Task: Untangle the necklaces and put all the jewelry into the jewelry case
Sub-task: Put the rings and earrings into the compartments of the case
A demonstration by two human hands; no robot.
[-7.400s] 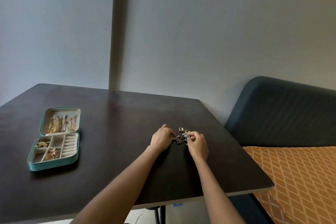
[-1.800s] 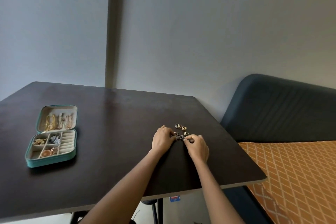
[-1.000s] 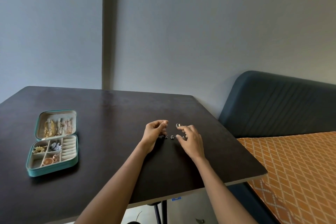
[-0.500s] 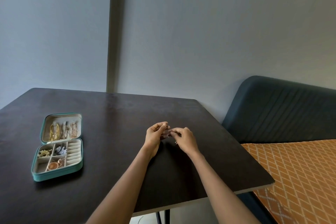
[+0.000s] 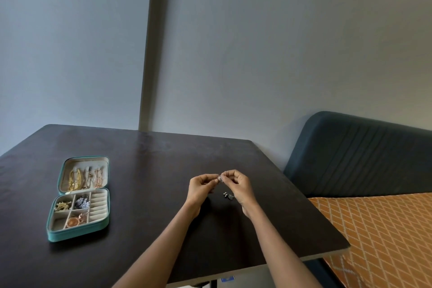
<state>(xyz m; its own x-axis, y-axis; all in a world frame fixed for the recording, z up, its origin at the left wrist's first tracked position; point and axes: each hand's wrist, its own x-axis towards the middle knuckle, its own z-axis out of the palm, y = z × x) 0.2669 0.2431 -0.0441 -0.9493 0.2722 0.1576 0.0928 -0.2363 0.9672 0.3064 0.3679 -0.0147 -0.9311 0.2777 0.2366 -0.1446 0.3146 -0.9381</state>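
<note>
— Jewelry case [image 5: 78, 199] first: where does it sit?

— At the left of the dark table [image 5: 145, 170], open flat. Its far half, the lid, carries gold and rose chains [image 5: 85, 177]; its near half is split into compartments, with a gold piece [image 5: 62, 206], a silvery cluster [image 5: 82, 203] and a round copper-coloured piece [image 5: 73, 222] in three of them.

— And the hands?

— Both are raised above the table, right of centre. The left hand [image 5: 199, 188] has its fingers curled, thumb and fingertips pinching a small silvery piece [image 5: 220, 177]. The right hand [image 5: 238, 186] meets it from the other side, fingers curled and pinching the same piece.

— Anything on the table there?

— A few small silver bits [image 5: 229, 195] lie loose between the wrists, just beside the right hand.

— Further right?

— A dark blue headboard [image 5: 357, 154] and an orange patterned cover [image 5: 383, 236], past the table's edge.
</note>
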